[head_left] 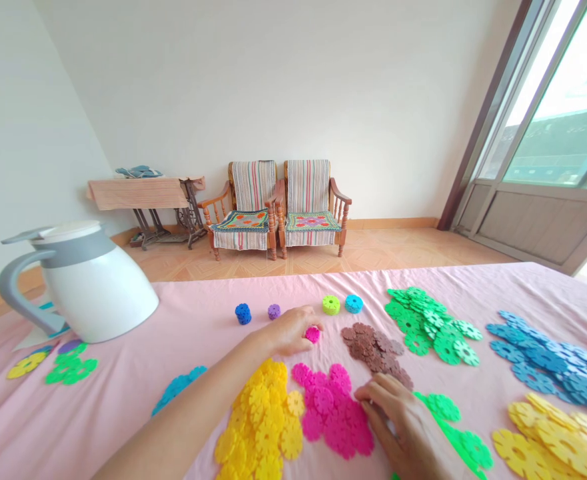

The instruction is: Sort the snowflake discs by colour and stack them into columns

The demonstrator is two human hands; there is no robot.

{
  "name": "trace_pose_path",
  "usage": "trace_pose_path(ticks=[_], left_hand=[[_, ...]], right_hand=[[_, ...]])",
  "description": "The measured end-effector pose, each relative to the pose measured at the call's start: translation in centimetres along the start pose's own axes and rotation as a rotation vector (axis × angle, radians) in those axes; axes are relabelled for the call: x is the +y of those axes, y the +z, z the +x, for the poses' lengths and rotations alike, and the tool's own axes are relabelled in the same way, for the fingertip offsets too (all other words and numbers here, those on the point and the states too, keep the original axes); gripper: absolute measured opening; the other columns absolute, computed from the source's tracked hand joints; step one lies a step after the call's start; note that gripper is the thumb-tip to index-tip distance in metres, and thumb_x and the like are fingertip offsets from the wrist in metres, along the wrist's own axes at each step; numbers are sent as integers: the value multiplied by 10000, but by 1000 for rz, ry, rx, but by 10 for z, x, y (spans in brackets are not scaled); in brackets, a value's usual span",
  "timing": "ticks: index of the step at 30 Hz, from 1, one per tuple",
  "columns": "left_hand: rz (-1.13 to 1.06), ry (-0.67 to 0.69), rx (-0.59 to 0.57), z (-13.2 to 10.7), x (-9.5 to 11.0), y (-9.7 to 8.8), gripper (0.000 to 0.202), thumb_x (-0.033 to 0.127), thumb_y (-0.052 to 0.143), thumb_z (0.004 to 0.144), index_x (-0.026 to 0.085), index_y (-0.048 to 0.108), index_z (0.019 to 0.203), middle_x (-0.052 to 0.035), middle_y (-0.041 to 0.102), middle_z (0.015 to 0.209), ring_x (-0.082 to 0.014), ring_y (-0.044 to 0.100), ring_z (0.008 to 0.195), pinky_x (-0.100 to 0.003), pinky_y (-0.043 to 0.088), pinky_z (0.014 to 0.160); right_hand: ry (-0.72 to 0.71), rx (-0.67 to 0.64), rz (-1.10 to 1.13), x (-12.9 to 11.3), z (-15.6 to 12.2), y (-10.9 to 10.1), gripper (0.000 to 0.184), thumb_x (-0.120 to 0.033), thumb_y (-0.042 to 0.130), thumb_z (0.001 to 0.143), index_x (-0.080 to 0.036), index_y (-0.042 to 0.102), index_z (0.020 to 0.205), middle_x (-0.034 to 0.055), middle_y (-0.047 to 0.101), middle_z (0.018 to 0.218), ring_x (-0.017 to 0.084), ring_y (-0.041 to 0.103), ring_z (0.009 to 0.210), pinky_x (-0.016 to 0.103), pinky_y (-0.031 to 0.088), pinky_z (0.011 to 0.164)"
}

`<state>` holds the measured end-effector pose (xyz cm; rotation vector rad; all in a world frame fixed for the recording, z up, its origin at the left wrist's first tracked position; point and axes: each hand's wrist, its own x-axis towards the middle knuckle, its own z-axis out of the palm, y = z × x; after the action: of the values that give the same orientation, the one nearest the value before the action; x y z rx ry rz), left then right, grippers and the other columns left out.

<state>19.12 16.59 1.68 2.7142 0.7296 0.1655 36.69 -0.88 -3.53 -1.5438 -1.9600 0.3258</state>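
My left hand point(293, 331) reaches over the pink cloth with its fingers closed around a small stack of pink notched plastic discs point(312, 334). Just nearer to me lies a loose pile of pink discs point(330, 410). At that pile's right edge is my right hand point(398, 417), fingers bent and drawn together; whatever lies between the tips is hidden. Brown discs point(373, 348) lie just beyond it. In a row past my left hand stand short stacks: dark blue point(243, 314), purple point(274, 311), lime green point(330, 305) and light blue point(354, 304).
Yellow discs point(260, 427) lie beside my left forearm, blue ones point(178, 387) partly behind it. Rightward are green point(428, 323), blue point(553, 360), bright green point(466, 443) and yellow piles point(556, 437). A white jug point(100, 290) stands left. Two chairs point(308, 213) are beyond the table.
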Motion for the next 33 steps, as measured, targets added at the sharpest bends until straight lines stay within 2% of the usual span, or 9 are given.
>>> trace_pose_path(ticks=[5,11,15,17,18,21,25,28,33], left_hand=[[22,18,-6,5,-2,1,201,111,618,637,168,663,824,-3,551,722,-162,546,712,-233,399,637],[20,6,-12,7,-5,3,181,107,615,635,177,661,795,-3,565,731,-170,561,717,-236,405,633],[23,-40,35,0,-2,0,340,160,666,642,207,646,979,-27,563,902,-190,576,812,-269,432,725],[-5,-66,83,-9,6,-4,363,208,683,669,210,629,1028,-37,542,963,-180,574,807,-277,436,738],[-35,-66,91,-15,12,-7,307,225,680,689,203,638,992,-33,542,945,-170,570,783,-272,438,723],[-171,28,-18,-35,34,-11,151,237,667,730,182,655,870,-11,565,829,-147,560,739,-242,443,685],[-165,35,-40,-57,59,-5,284,268,727,694,210,640,958,-25,588,896,-193,558,865,-284,452,774],[-120,17,-22,-64,66,6,280,212,709,710,211,623,977,-29,594,922,-200,550,906,-294,443,815],[-93,15,-9,-66,66,14,189,195,655,758,200,628,944,-27,595,894,-188,549,884,-277,437,794]], right_hand=[[1,0,-3,1,-1,1,302,-287,333,946,-220,610,846,32,585,791,160,555,751,269,417,657],[-7,-46,-3,-2,1,-6,296,-279,330,950,-222,611,872,35,595,816,155,561,775,259,424,673],[-8,-28,-11,0,0,-1,287,-272,337,946,-222,608,864,32,592,811,158,559,772,266,419,668],[-8,-12,-10,2,-1,1,283,-269,339,943,-218,604,858,32,587,799,158,556,759,272,417,662],[-9,-7,-8,2,-1,2,282,-271,340,943,-217,603,857,32,586,795,157,554,754,273,417,661],[-7,-16,-1,1,0,0,291,-282,339,945,-219,604,842,31,588,799,157,556,757,270,422,665],[3,-67,-7,-1,0,-5,287,-284,338,949,-226,601,849,32,590,821,161,556,782,272,425,681],[3,-78,-9,-2,-1,-6,275,-277,333,952,-228,594,884,34,587,835,166,549,794,284,421,697],[12,-87,-10,-3,-1,-6,270,-276,333,954,-223,586,875,33,584,841,166,547,797,282,420,698]])
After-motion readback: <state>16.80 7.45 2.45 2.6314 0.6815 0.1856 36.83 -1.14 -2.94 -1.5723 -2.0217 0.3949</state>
